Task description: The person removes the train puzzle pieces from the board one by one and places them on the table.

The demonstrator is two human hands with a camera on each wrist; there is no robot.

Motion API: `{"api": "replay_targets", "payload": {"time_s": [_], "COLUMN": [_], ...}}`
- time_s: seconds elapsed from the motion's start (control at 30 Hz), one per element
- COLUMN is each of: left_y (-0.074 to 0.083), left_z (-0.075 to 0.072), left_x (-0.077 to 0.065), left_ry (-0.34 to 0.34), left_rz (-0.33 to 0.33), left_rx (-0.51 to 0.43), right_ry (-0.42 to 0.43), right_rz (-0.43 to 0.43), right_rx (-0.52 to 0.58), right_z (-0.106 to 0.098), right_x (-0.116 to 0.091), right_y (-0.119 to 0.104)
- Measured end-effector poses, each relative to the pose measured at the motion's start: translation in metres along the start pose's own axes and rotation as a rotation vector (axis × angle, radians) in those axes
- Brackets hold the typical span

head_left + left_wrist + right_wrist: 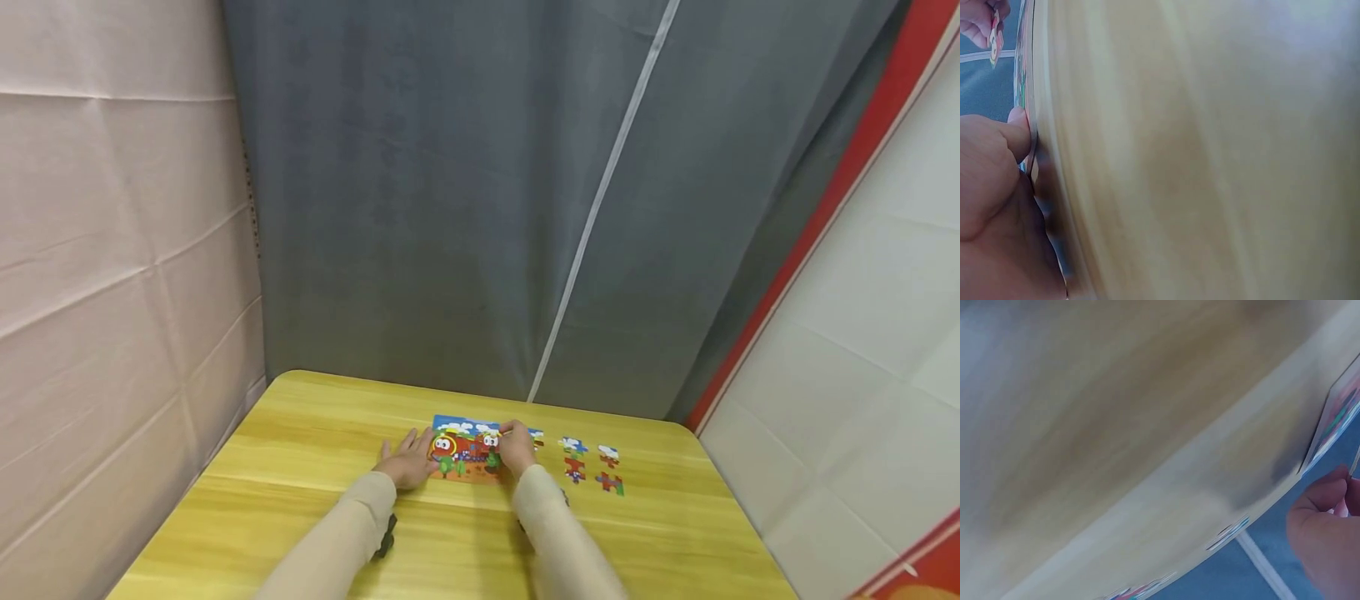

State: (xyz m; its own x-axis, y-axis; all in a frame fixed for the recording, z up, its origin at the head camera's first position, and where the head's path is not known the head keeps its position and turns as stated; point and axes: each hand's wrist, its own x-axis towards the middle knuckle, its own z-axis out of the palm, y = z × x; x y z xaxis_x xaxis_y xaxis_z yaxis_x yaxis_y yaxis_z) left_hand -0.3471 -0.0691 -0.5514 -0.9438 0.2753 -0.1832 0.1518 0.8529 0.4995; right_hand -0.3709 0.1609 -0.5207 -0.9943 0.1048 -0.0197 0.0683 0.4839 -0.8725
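Observation:
A colourful jigsaw puzzle (467, 472) with red cartoon faces and a blue sky lies on the wooden table. My left hand (407, 462) rests at its left side, fingers spread, with the thumb (1019, 122) on the puzzle's edge. Over the puzzle's right part, my right hand (517, 450) pinches a puzzle piece (491, 441) showing an eyed face. In the left wrist view this piece is raised above the puzzle and tilted on edge. Only a thin edge of it shows in the right wrist view, between thumb and finger.
Right of the right hand lie several loose pieces, among them a sky piece (573, 445), a red piece (575, 469) and a red-green piece (611, 483). Another piece (537, 437) shows just beyond that hand. A grey curtain (450, 208) hangs behind the table (315, 433).

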Motion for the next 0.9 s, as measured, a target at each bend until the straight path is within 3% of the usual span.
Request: {"api": "replay_targets", "payload": {"time_s": [0.37,0.9], "left_y": [-0.003,0.001], "left_z": [0.003,0.001], "left_x": [0.006,0.002], "left_ry": [-0.002,0.008], "left_rz": [-0.003,0.011], "left_rx": [-0.007,-0.004], "right_ry": [0.107,0.106], "right_rz": [0.027,0.130], "right_rx": [-0.093,-0.298], "right_z": [-0.022,-0.055], "right_x": [0.012,0.003], "right_y": [0.020,0.030]}}
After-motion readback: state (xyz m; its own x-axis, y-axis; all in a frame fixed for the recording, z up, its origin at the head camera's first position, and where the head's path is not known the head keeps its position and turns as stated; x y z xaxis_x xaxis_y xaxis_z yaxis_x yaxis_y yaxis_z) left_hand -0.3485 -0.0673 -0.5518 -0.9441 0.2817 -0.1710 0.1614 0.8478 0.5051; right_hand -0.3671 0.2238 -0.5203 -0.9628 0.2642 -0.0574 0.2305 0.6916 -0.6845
